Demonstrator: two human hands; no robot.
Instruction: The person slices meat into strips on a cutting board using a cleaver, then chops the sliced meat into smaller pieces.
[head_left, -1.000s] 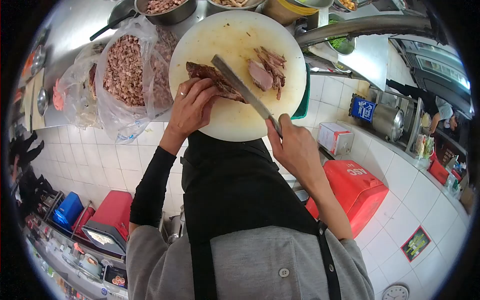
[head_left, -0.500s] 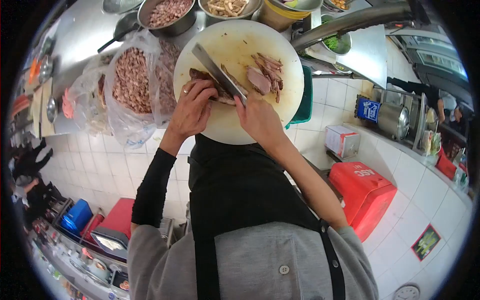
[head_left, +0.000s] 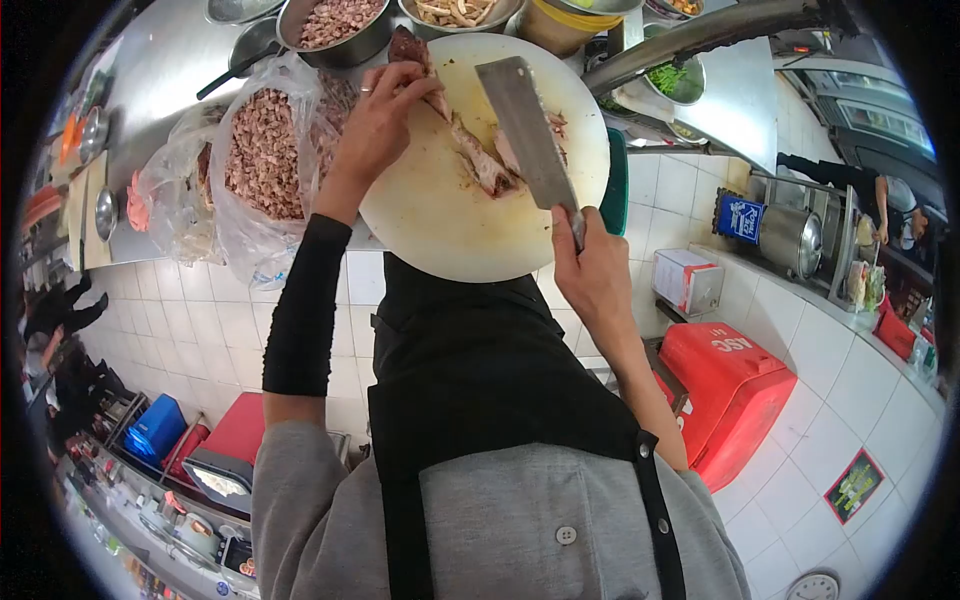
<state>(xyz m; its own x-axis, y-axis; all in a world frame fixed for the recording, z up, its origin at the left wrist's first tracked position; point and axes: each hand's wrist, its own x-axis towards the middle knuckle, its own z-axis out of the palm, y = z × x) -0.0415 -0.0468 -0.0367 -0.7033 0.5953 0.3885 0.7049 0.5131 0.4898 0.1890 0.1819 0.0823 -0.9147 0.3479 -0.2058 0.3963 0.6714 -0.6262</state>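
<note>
My left hand [head_left: 378, 118] has its fingers closed round a dark piece of cooked meat [head_left: 412, 52] at the upper left of the round white cutting board [head_left: 430, 225]. In my right hand [head_left: 594, 258] is the handle of a cleaver [head_left: 525, 120], its broad blade tilted over the board's right half. Under and beside the blade lie sliced meat pieces [head_left: 556, 128], partly hidden by it. Between my hands, a bony piece of meat [head_left: 482, 160] rests on the board, apart from the blade.
Left of the board sits a clear plastic bag of diced meat [head_left: 264, 150]. Behind stand a pot of diced meat [head_left: 372, 42], a bowl of pale strips [head_left: 460, 14] and a yellow bucket [head_left: 556, 36]. A metal bar [head_left: 700, 46] slants at upper right, near a bowl of greens [head_left: 672, 80].
The cleaver has gone from the meat at the board's middle to the right, over the slices. My left hand has moved up with the dark meat; a bony piece now lies separate.
</note>
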